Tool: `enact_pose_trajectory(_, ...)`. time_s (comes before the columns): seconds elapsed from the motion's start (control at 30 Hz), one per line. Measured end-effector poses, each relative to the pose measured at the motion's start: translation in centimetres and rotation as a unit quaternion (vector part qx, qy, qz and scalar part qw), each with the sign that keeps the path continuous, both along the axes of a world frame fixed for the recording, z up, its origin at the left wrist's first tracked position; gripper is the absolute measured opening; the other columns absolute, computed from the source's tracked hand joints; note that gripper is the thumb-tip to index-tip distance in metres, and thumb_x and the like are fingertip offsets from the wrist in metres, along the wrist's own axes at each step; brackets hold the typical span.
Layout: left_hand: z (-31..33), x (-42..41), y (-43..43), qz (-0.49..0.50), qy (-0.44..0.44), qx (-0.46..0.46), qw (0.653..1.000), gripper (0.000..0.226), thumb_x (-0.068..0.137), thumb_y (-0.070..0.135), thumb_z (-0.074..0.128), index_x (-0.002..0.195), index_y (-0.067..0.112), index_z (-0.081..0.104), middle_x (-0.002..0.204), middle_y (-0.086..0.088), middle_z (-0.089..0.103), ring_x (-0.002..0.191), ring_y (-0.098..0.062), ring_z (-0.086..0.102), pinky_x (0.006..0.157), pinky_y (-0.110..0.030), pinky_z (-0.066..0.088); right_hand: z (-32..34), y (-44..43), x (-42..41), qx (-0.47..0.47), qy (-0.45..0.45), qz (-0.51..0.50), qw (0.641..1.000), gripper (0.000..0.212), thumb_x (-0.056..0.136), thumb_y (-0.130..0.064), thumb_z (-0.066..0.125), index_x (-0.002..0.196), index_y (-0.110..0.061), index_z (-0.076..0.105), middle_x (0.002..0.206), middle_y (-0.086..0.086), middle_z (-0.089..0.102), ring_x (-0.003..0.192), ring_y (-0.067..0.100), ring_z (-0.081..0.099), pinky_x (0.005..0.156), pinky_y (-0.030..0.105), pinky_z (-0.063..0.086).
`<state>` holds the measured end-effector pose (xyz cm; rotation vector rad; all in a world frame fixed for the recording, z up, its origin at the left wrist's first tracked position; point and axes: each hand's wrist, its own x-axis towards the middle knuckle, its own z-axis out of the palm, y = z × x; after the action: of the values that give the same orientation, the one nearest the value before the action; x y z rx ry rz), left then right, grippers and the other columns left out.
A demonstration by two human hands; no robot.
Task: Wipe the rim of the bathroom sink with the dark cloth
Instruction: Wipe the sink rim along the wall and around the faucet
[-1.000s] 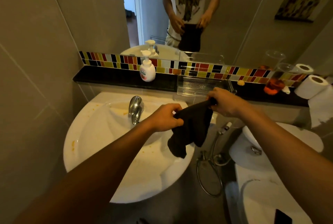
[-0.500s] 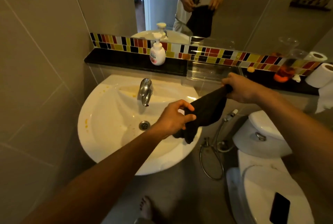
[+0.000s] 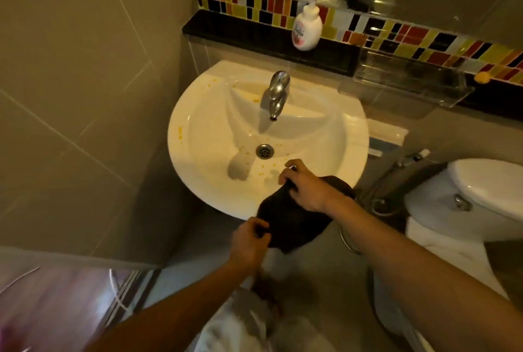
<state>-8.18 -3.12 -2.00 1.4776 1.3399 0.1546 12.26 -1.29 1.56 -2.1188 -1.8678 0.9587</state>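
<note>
**Cloth bunched at near rim, wipe not yet begun**

Wall [image 3: 70, 83]: grey tile, fills the left. Toilet [image 3: 481, 190]: white, near right, well apart from the work.

Sink [image 3: 203, 182]: white round basin, centre. Orange-yellow specks on the left rim, behind the tap and around the drain [image 3: 265, 151]. Judgement: these are what the wipe is for; none looks wiped away yet.

Ledge [image 3: 240, 32]: dark, runs along the far side behind the sink. Clear tray [image 3: 410, 80] sits on it at far right, apparently empty.

Cloth [image 3: 294, 227]: dark, draped at the near-right rim, lower part hanging off the front edge. Judgement: placed here because it is the nearest reach, a sensible start for a pass round the rim.

Right hand [image 3: 308, 190]: on top of the cloth, fingers closed on a fold at its far edge. Left hand [image 3: 249, 241]: pinching the near-left edge between thumb and fingers. Judgement: two holds, probably to gather the cloth into a pad before pressing down.

Tap [image 3: 277, 91]: chrome, far centre, spout toward the drain, no water seen.

Soap bottle [image 3: 307, 29]: white pump type on the ledge. Pink-red label; lettering too blurred to read. No other writing legible.
</note>
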Motion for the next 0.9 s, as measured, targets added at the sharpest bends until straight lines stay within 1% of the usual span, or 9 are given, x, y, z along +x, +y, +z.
enact_pose_trajectory(0.13,-0.7,-4.4,3.6,0.034,0.034,0.024,0.999,0.016,0.086,0.008,0.064,0.101,0.013,0.065,0.100,-0.005,0.065,0.094,-0.018,0.061,0.083,-0.026,0.045,-2.4,0.6,-2.7,-0.021,0.057,-0.029,0.998,0.060,0.089,0.001,0.052,0.134,-0.037,0.039,0.158,-0.002,0.002,0.131,0.027,0.042,0.098,0.030,0.044)
enact_pose_trajectory(0.23,-1.4,-6.3,5.4,0.044,0.054,0.017,0.997,0.020,0.090,0.016,0.062,0.108,0.009,0.063,0.105,-0.006,0.065,0.099,-0.021,0.060,0.085,-0.029,0.044,-3.8,-0.8,-2.9,0.050,-0.005,-0.029,0.998,0.055,0.095,-0.024,0.052,0.144,-0.033,0.028,0.159,0.001,0.006,0.134,0.027,0.041,0.102,0.036,0.045)
enact_pose_trajectory(0.33,-2.2,-7.3,7.0,0.128,0.049,-0.002,0.991,0.027,0.092,0.025,0.059,0.113,0.008,0.059,0.110,-0.010,0.063,0.105,-0.027,0.060,0.087,-0.033,0.046,-5.7,-3.3,-1.0,0.059,-0.132,0.031,0.989,0.062,0.094,-0.057,0.031,0.149,-0.032,0.017,0.160,0.004,0.015,0.145,0.029,0.019,0.117,0.045,0.025)
enact_pose_trajectory(0.4,-2.3,-7.7,8.6,0.206,0.027,-0.044,0.977,0.033,0.093,0.031,0.056,0.119,0.010,0.054,0.115,-0.012,0.062,0.107,-0.030,0.060,0.095,-0.044,0.049,-7.0,-4.3,0.7,0.032,-0.191,0.089,0.977,0.067,0.092,-0.064,0.013,0.151,-0.032,0.012,0.160,0.001,0.016,0.148,0.023,0.009,0.121,0.043,0.009)
enact_pose_trajectory(0.47,-2.4,-8.1,10.4,0.263,0.004,-0.069,0.962,0.041,0.095,0.035,0.052,0.127,0.011,0.046,0.118,-0.015,0.060,0.107,-0.034,0.061,0.095,-0.052,0.049,-7.8,-4.5,0.8,0.033,-0.221,0.121,0.967,0.069,0.092,-0.064,0.004,0.151,-0.030,0.010,0.160,-0.003,0.019,0.147,0.019,0.011,0.120,0.039,0.003)
enact_pose_trajectory(0.63,-2.3,-9.1,15.5,0.296,-0.025,-0.056,0.953,0.039,0.098,0.036,0.040,0.128,0.011,0.046,0.107,-0.015,0.060,0.083,-0.026,0.062,0.079,-0.041,0.053,-8.3,-1.2,-4.8,0.068,-0.177,0.161,0.969,0.069,0.095,-0.061,0.012,0.151,-0.020,0.013,0.156,0.000,0.028,0.141,0.019,0.033,0.112,0.038,0.032)
enact_pose_trajectory(0.7,-2.2,-9.3,17.1,0.277,-0.021,-0.035,0.960,0.038,0.099,0.037,0.037,0.124,0.012,0.050,0.110,-0.019,0.062,0.085,-0.028,0.063,0.081,-0.042,0.054,-8.1,-0.1,-6.4,0.084,-0.181,0.175,0.964,0.070,0.095,-0.059,0.015,0.150,-0.015,0.018,0.155,0.004,0.030,0.139,0.021,0.036,0.109,0.037,0.038)
enact_pose_trajectory(0.8,-2.4,-10.1,18.8,0.256,-0.014,-0.036,0.966,0.040,0.099,0.040,0.034,0.121,0.012,0.052,0.106,-0.017,0.063,0.087,-0.028,0.064,0.080,-0.040,0.054,-8.1,1.9,-9.5,0.098,-0.184,0.199,0.958,0.066,0.096,-0.053,0.020,0.149,-0.014,0.022,0.155,0.008,0.028,0.140,0.025,0.035,0.108,0.040,0.041)
enact_pose_trajectory(0.9,-2.7,-11.0,20.0,0.271,-0.033,-0.060,0.960,0.043,0.101,0.042,0.030,0.111,0.010,0.056,0.101,-0.016,0.065,0.088,-0.026,0.064,0.084,-0.040,0.051,-8.7,5.1,-13.4,0.099,-0.169,0.198,0.960,0.062,0.099,-0.050,0.020,0.151,-0.018,0.011,0.160,0.009,0.016,0.145,0.025,0.021,0.114,0.041,0.033)
